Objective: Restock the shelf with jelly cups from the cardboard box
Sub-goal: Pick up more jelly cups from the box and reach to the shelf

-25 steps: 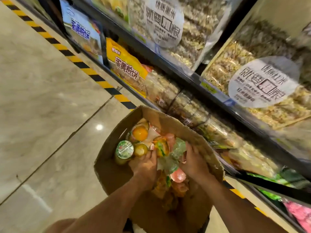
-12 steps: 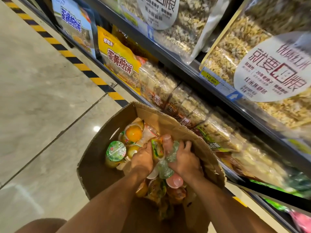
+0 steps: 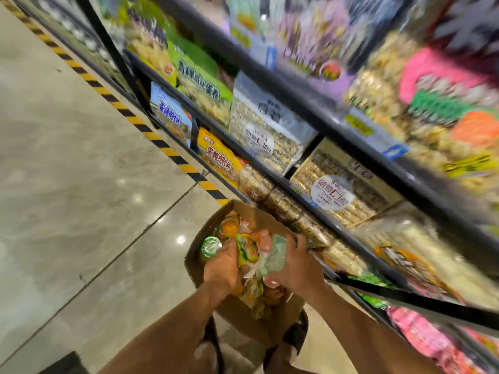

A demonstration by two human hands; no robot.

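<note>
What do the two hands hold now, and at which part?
Both hands, left hand and right hand, clasp a bunch of jelly cups between them by its sides, above the cardboard box.

A single head-worn wide-angle view looks steeply down and forward along the person's forearms. It sits close above the cardboard box [image 3: 237,314], with the shelf [image 3: 318,109] rising near on the right, blurred.

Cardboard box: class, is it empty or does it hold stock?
Holds stock: jelly cups fill the cardboard box around both hands.
</note>
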